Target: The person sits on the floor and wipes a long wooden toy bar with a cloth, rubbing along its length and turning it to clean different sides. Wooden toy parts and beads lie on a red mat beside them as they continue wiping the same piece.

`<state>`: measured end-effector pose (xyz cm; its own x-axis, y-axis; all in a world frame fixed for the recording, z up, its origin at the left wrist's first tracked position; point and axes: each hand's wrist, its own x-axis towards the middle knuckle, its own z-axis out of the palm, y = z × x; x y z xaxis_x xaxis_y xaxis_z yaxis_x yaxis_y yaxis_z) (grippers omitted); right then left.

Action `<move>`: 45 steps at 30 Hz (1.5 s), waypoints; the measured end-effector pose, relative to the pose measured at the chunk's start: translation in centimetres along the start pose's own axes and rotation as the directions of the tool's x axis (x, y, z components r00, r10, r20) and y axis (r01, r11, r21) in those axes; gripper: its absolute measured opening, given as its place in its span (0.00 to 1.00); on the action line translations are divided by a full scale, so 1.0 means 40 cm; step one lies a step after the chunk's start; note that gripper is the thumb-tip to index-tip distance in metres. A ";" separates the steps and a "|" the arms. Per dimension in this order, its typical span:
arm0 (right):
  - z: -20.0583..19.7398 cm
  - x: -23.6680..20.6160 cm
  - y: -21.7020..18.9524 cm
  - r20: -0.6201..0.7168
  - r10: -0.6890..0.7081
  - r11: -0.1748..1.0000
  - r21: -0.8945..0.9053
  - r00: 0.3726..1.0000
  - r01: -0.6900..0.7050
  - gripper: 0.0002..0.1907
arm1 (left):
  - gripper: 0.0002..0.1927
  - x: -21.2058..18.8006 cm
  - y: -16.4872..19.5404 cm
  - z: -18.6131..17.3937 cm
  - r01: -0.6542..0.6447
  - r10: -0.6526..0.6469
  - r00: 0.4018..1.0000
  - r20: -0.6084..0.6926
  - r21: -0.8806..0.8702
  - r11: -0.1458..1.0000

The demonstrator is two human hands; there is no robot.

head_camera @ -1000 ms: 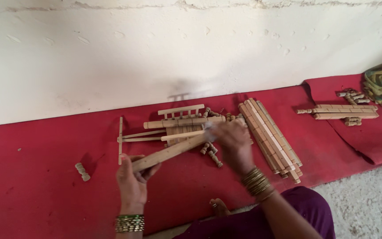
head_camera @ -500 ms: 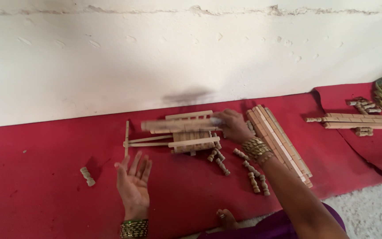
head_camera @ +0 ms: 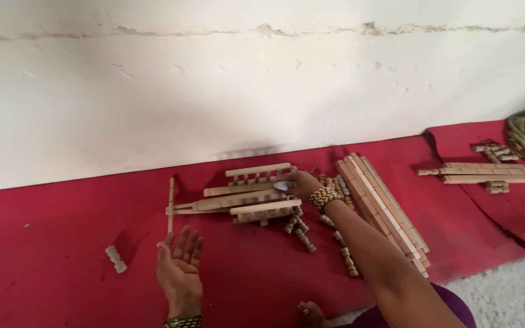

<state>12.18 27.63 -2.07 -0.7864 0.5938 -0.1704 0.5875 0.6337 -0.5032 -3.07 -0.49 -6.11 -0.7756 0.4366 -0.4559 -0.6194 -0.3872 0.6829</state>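
While I sit on the floor, my right hand [head_camera: 296, 184] reaches out and rests on the wooden frame [head_camera: 241, 197] that lies flat on the red mat [head_camera: 50, 285] near the white wall [head_camera: 214, 91]. My fingers curl over its right end, but I cannot tell if they grip it or only touch it. My left hand [head_camera: 179, 267] is open with the fingers spread, palm up, just above the mat and holding nothing.

The frame is made of thin wood sticks with little pegs between them. I think it is light and stiff, but the joints may pull apart, so it is best to take it by the long bars, not the pegs. Its long side runs left to right, along the wall, and a thin stick [head_camera: 171, 203] crosses its left end.

Small turned pegs [head_camera: 302, 234] lie just beside it, and a stack of long slats [head_camera: 384, 209] sits to the right. One lone peg [head_camera: 115, 259] lies left of my open hand.
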 end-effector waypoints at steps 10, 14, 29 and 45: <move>-0.089 -0.265 0.234 -0.560 0.330 0.892 -0.079 0.760 -0.445 0.15 | 0.27 -0.010 0.000 -0.004 0.001 -0.002 1.000 0.020 0.032 0.999; -0.081 -0.340 0.300 -0.372 0.700 0.589 -0.181 0.609 -0.787 0.16 | 0.27 -0.026 -0.032 0.008 0.016 -0.019 0.999 0.037 0.082 0.997; -0.045 -0.299 0.263 -0.547 0.621 0.773 0.312 0.561 -0.552 0.34 | 0.31 -0.026 -0.036 -0.022 -0.027 -0.013 0.982 0.189 0.205 0.978; 0.110 -0.333 -0.083 -0.413 -0.653 0.754 -0.427 0.635 0.498 0.25 | 0.32 -0.091 0.054 -0.020 0.154 -0.197 0.764 0.615 0.122 0.980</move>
<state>19.87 15.43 -1.84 -0.8043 0.1677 0.5700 0.1329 0.9858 -0.1025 -1.68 -3.58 -3.44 -0.3954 0.9090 -0.1316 -0.7120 -0.2128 0.6692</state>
